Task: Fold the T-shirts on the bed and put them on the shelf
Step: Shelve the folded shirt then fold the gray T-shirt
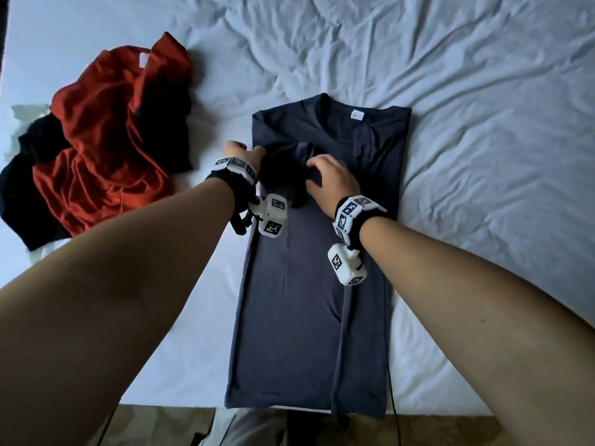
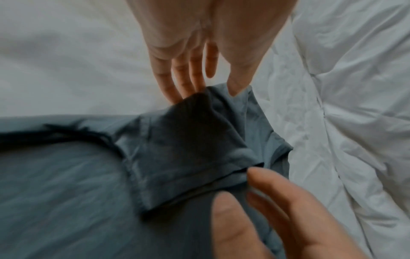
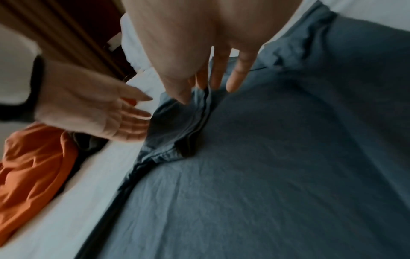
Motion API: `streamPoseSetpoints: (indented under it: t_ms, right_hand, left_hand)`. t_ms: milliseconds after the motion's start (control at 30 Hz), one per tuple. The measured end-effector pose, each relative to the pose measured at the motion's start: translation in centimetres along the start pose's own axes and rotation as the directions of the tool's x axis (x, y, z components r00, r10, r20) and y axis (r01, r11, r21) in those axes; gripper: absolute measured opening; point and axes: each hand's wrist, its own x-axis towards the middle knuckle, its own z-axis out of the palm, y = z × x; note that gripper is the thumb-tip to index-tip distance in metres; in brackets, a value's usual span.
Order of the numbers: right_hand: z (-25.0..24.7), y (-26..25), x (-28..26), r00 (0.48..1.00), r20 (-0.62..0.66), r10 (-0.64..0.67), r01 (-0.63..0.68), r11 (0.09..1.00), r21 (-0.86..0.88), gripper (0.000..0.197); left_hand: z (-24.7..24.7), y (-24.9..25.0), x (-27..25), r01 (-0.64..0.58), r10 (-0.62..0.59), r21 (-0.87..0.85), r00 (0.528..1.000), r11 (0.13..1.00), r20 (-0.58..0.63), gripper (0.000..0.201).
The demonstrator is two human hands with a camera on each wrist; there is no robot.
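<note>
A dark navy T-shirt (image 1: 309,284) lies flat on the white bed (image 1: 467,75), collar away from me, with its sides folded inward. Its left sleeve (image 1: 286,170) is turned over onto the chest. My left hand (image 1: 244,152) is at the shirt's left edge, fingers straight, and its thumb tip touches the sleeve (image 2: 188,140) in the left wrist view. My right hand (image 1: 325,178) rests on the sleeve hem with loosely bent fingers; in the right wrist view its thumb (image 3: 182,94) touches the sleeve (image 3: 175,126). Neither hand grips the cloth.
A crumpled red T-shirt (image 1: 106,140) lies at the left on top of a black garment (image 1: 19,194), with something white beneath. The sheet on the right is wrinkled. The near bed edge and a patterned floor (image 1: 145,426) are at the bottom. A dark cable (image 1: 393,413) hangs there.
</note>
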Motion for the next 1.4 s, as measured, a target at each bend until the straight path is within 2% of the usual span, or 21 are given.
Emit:
streamPoseSetpoints:
  t_ms: [67, 100, 133, 167, 200, 267, 300, 367, 500, 567, 633, 700, 767, 800, 867, 900, 967, 1067, 1200, 1333, 1400]
  right_hand:
    - [0.4, -1.0, 0.9, 0.996, -0.024, -0.091, 0.09, 0.995, -0.039, 0.043]
    - [0.9, -1.4, 1.5, 0.995, -0.048, -0.091, 0.089, 0.996, -0.032, 0.048]
    - [1.3, -1.7, 2.1, 0.996, -0.087, -0.035, 0.036, 0.999, 0.012, 0.053]
    - [1.8, -1.8, 2.9, 0.989, -0.125, 0.079, -0.067, 0.993, 0.101, 0.059]
    - [1.9, -1.8, 3.6, 0.963, -0.144, 0.227, -0.193, 0.956, 0.219, 0.062]
    - [1.8, -1.8, 4.8, 0.879, -0.06, 0.474, -0.425, 0.833, 0.354, 0.057]
    - [1.5, -1.8, 5.3, 0.857, 0.004, 0.515, -0.484, 0.804, 0.344, 0.049]
    - [0.8, -1.8, 6.0, 0.855, 0.068, 0.515, -0.507, 0.799, 0.322, 0.033]
    - [0.2, -1.1, 6.5, 0.809, 0.015, 0.587, -0.556, 0.758, 0.34, 0.026]
    - [0.2, -0.9, 6.2, 0.81, 0.01, 0.586, -0.557, 0.763, 0.328, 0.024]
    - [0.4, -0.8, 5.9, 0.819, -0.055, 0.571, -0.515, 0.775, 0.366, 0.02]
    - [0.7, -0.9, 5.5, 0.851, -0.204, 0.484, -0.379, 0.834, 0.401, 0.017]
    - [1.2, -1.0, 5.1, 0.904, -0.303, 0.302, -0.194, 0.92, 0.341, 0.015]
    - [1.4, -1.0, 4.8, 0.934, -0.292, 0.205, -0.118, 0.949, 0.291, 0.013]
    - [1.9, -1.0, 4.3, 0.982, -0.168, 0.084, -0.054, 0.982, 0.179, 0.015]
    - [2.1, -0.9, 4.1, 0.993, -0.096, 0.074, -0.062, 0.991, 0.122, 0.018]
    - [2.4, -0.5, 3.9, 0.989, -0.003, 0.148, -0.147, 0.986, 0.072, 0.027]
    - [2.4, -0.2, 3.8, 0.968, 0.028, 0.249, -0.251, 0.957, 0.146, 0.032]
    - [1.6, -0.6, 3.7, 0.968, 0.062, 0.244, -0.251, 0.955, 0.16, 0.033]
    - [0.7, -1.0, 3.4, 0.972, 0.057, 0.227, -0.234, 0.943, 0.239, 0.026]
    - [0.0, -1.6, 3.2, 0.969, 0.121, 0.215, -0.242, 0.919, 0.31, 0.029]
  left_hand:
    - [-0.2, 0.3, 1.5, 0.022, -0.022, 0.022, 0.999, 1.0, 0.026, 0.044]
    - [-0.5, 0.8, 1.4, 0.023, -0.026, 0.072, 0.999, 0.997, 0.037, 0.05]
    - [-0.9, 1.3, 1.0, 0.02, -0.027, 0.131, 0.998, 0.991, 0.055, 0.049]
    - [-1.3, 2.3, -0.6, 0.013, -0.027, 0.165, 0.996, 0.986, 0.08, 0.045]
    - [-1.6, 2.8, -1.4, 0.01, -0.024, 0.154, 0.996, 0.988, 0.087, 0.041]
    - [-1.6, 3.1, -1.4, -0.025, 0.014, 0.125, 0.996, 0.992, 0.086, 0.034]
    - [-1.4, 3.2, -1.2, -0.035, 0.026, 0.111, 0.996, 0.993, 0.084, 0.029]
    - [-1.1, 2.8, -0.3, -0.029, 0.028, 0.055, 1.0, 0.998, 0.008, 0.017]
    - [-0.7, 1.4, 2.1, 0.018, -0.02, -0.084, 0.999, 0.996, -0.025, 0.022]
    - [-0.8, 1.4, 1.8, 0.042, -0.042, -0.138, 0.999, 0.99, 0.005, 0.026]
    - [-1.2, 2.7, -0.4, 0.066, -0.059, -0.181, 0.997, 0.981, 0.044, 0.024]
    - [-1.2, 2.8, -0.8, 0.089, -0.069, -0.202, 0.992, 0.975, 0.107, 0.015]
    - [-1.1, 2.7, -0.7, 0.108, -0.081, -0.171, 0.984, 0.979, 0.161, 0.009]
    - [-1.1, 2.6, -0.7, 0.112, -0.086, -0.154, 0.982, 0.982, 0.168, 0.007]
    - [-0.9, 2.8, -0.9, 0.106, -0.079, -0.163, 0.984, 0.981, 0.163, 0.002]
    - [-0.8, 2.9, -1.0, 0.092, -0.066, -0.177, 0.987, 0.98, 0.149, 0.003]
    - [-0.5, 3.1, -1.0, 0.06, -0.04, -0.183, 0.993, 0.981, 0.113, 0.008]
    - [-0.2, 3.1, -1.5, 0.04, -0.024, -0.15, 0.994, 0.988, 0.11, 0.01]
    - [-0.1, 2.8, -2.5, -0.01, 0.02, -0.062, 0.987, 0.998, 0.159, 0.02]
    - [0.0, 3.0, -3.8, -0.121, 0.125, -0.035, 0.978, 0.992, 0.167, 0.036]
    - [0.3, 3.5, -4.7, -0.171, 0.171, -0.017, 0.969, 0.985, 0.179, 0.041]
